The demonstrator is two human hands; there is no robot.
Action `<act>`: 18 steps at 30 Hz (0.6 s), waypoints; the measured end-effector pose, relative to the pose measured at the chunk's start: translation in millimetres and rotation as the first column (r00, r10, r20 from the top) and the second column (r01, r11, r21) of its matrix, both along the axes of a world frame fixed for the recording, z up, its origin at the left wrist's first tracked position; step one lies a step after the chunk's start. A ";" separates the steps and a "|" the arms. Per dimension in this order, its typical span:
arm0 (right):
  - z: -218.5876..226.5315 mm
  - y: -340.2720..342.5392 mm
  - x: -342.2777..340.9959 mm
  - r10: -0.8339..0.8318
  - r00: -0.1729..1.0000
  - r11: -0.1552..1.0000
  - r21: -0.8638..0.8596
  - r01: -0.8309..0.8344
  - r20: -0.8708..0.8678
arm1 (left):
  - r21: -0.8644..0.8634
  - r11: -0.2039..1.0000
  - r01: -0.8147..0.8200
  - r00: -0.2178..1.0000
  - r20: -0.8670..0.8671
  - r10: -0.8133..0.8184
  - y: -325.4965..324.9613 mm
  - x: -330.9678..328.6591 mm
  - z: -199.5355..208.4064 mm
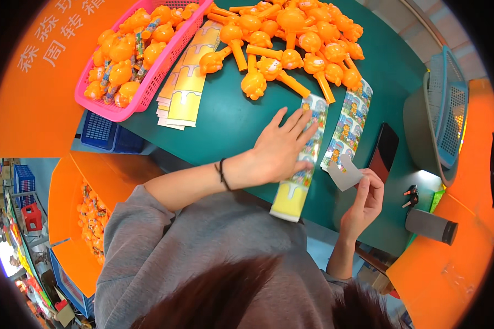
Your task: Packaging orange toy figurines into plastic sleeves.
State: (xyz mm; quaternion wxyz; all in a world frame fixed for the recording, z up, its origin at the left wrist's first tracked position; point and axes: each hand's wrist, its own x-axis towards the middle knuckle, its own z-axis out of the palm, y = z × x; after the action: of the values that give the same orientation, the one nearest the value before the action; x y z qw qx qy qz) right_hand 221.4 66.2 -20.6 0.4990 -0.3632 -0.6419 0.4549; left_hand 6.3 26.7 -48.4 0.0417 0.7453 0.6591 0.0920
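My left hand [280,148] lies palm down, fingers spread, over a strip of printed stickers [315,112]. Beyond the wrist side of that hand, the strip's near end is a yellow drip-patterned label [289,200]. Between the thumb and fingers of my right hand [366,202] is a pale grey sticker [344,174] with a curved edge, its plain side facing up. Just beyond it lies a second colourful sticker strip [350,122]. Whether the held piece touches that strip I cannot tell. A heap of orange plastic figures on stick handles [289,20] covers the far part of the table.
A pink basket [142,96] of orange figures stands far left beside yellow label sheets [187,98] on the green table [225,131]. To the right are a phone [385,148], keys [410,196], a grey cylindrical bottle [431,226] and a grey tub [418,129] with blue baskets [450,109].
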 end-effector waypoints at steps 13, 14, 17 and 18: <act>13.3 22.0 -28.4 -0.316 0.900 0.596 0.801 -0.059 0.301 | -0.180 0.983 -0.042 -0.332 0.930 0.157 -44.5 26.4 51.5; 15.7 21.9 -31.7 -0.269 0.902 0.462 0.867 -0.186 0.337 | -0.178 0.983 -0.040 -0.333 0.930 0.155 -44.0 24.2 49.2; 17.5 16.5 -38.6 -0.192 0.871 0.352 0.860 -0.369 0.452 | -0.283 0.955 -0.093 -0.546 0.816 0.189 -46.7 16.2 43.0; 17.3 16.2 -40.8 -0.155 0.842 0.296 0.837 -0.460 0.518 | -0.281 0.955 -0.094 -0.549 0.815 0.186 -48.2 13.9 41.3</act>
State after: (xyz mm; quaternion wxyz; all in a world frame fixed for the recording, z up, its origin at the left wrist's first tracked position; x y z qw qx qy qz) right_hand 180.6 82.4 -3.3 0.3776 -0.0397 -0.9221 -0.0745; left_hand 20.2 -21.5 -7.1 0.5979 0.1753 0.3885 0.6789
